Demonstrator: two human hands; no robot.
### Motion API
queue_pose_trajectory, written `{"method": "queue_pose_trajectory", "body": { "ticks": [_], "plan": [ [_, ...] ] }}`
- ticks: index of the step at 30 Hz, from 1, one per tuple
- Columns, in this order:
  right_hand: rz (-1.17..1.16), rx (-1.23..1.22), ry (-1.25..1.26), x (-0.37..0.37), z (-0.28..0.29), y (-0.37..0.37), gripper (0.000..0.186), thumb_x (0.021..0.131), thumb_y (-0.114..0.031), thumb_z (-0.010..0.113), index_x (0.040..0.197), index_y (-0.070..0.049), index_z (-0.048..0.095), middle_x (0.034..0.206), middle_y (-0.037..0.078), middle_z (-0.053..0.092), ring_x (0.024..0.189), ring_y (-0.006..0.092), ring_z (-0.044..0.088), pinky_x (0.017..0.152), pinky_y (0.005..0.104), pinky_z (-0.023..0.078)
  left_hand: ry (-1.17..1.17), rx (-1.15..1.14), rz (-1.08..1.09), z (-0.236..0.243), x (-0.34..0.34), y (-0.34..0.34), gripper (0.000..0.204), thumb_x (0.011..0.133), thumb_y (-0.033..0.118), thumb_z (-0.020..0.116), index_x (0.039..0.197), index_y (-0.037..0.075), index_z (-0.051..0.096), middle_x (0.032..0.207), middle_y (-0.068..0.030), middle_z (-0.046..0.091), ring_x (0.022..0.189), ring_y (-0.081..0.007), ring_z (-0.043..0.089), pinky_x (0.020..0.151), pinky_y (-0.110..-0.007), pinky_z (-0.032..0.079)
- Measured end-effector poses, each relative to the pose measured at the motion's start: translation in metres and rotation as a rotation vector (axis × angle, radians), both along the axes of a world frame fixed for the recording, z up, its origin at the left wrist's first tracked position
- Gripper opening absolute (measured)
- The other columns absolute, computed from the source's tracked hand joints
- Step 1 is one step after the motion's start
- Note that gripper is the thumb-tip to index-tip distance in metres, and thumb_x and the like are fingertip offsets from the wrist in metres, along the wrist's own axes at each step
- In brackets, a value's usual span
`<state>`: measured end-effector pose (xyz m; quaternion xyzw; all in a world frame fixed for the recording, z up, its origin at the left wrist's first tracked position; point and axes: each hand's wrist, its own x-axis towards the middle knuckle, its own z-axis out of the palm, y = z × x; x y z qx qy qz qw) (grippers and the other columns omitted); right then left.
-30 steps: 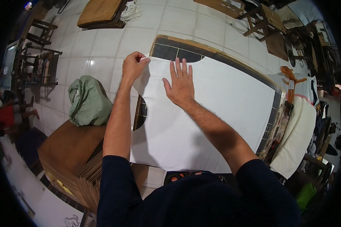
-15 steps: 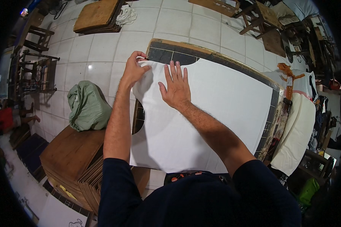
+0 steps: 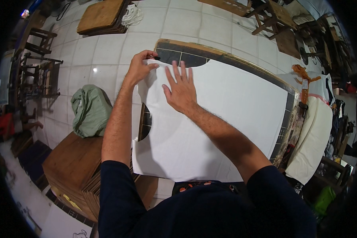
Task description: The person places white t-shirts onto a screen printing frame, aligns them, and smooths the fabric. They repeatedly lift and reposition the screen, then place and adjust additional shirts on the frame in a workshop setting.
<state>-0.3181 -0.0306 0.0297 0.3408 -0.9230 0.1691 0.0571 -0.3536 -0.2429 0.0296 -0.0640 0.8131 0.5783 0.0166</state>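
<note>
A large white cloth panel [image 3: 230, 107] with curved cut-outs on its left and far edges lies over a dark board marked with pale lines [image 3: 168, 55]. My left hand [image 3: 142, 68] pinches the cloth's far left corner between thumb and fingers, at the board's edge. A small dark spot shows by those fingertips; I cannot make out what it is. To the right of that corner, my right hand [image 3: 182, 93] rests palm down with fingers spread on the cloth. Soft folds run through the cloth near the left hand.
Beside my left arm stand a stack of brown boards [image 3: 73, 158] and a green cloth bundle [image 3: 90, 111]. Another board stack [image 3: 101, 18] sits on the tiled floor farther off. Cream fabric [image 3: 309, 139] hangs at the right, near an orange-taped bag [image 3: 303, 83].
My left hand has shifted slightly left and up with the pinched corner, and the cloth's left edge moved outward. My right hand has slid a little to the left.
</note>
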Motion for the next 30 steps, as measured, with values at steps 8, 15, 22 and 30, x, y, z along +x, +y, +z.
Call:
{"method": "queue_pose_trajectory", "body": {
  "ticks": [8,15,22,30],
  "plan": [
    [0.231,-0.078,-0.037,-0.028,-0.009,-0.072,0.058,0.096,-0.035,0.046,0.142,0.0,0.038,0.152,0.017,0.03,0.143,0.0351,0.022,0.116,0.0547,0.014,-0.258,0.311,0.38,-0.035,0.037,-0.029,0.033,0.095,0.03,0.06,0.115,0.004,0.06,0.086,-0.0028,0.062,0.076,-0.0101,0.054,0.067,-0.026,0.044],
    [0.106,-0.044,-0.102,0.022,0.01,-0.022,0.066,0.094,-0.038,0.05,0.144,0.002,0.034,0.151,0.026,0.027,0.142,0.0421,0.019,0.115,0.0556,0.014,-0.04,0.12,0.421,-0.05,0.09,-0.016,0.034,0.091,0.019,0.068,0.119,0.003,0.059,0.068,0.0058,0.051,0.062,-0.003,0.043,0.056,-0.019,0.035],
    [0.371,-0.104,-0.189,0.059,0.005,-0.062,0.067,0.093,-0.036,0.052,0.144,0.003,0.032,0.15,0.026,0.029,0.141,0.0421,0.022,0.116,0.0537,0.016,0.068,-0.091,0.542,-0.048,0.106,-0.033,0.032,0.087,0.02,0.071,0.111,0.0,0.062,0.067,-0.0013,0.056,0.056,-0.0069,0.047,0.051,-0.024,0.04],
    [0.071,-0.3,-0.247,0.066,0.013,0.058,0.063,0.093,-0.017,0.055,0.147,0.001,0.029,0.149,0.021,0.034,0.142,0.0383,0.024,0.117,0.0474,0.019,-0.575,-0.129,0.66,-0.052,0.323,-0.012,0.07,0.101,0.052,0.031,0.074,-0.003,0.064,0.061,-0.01,0.06,0.056,-0.0184,0.056,0.059,-0.035,0.045]
  ]
}}
